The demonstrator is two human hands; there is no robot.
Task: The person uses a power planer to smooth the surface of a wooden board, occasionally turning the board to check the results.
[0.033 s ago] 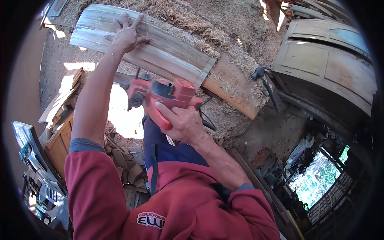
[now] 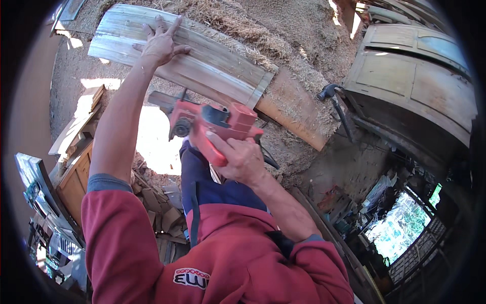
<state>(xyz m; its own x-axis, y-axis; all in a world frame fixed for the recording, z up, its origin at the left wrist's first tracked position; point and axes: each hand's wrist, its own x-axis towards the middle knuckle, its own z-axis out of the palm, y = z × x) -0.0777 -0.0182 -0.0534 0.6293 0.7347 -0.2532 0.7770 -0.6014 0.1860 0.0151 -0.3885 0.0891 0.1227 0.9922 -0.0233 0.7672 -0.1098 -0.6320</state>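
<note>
The right hand [image 2: 243, 159] hides the planer's [image 2: 212, 126] handle, and the planer covers the board's [image 2: 177, 55] near edge. At four o'clock, shelf clutter [image 2: 374, 202] (small, dim) cannot be identified.

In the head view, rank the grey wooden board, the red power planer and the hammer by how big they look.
1. Grey wooden board, largest.
2. Red power planer, though it sits nearer the camera, which inflates it.
3. Hammer, smallest.
</note>
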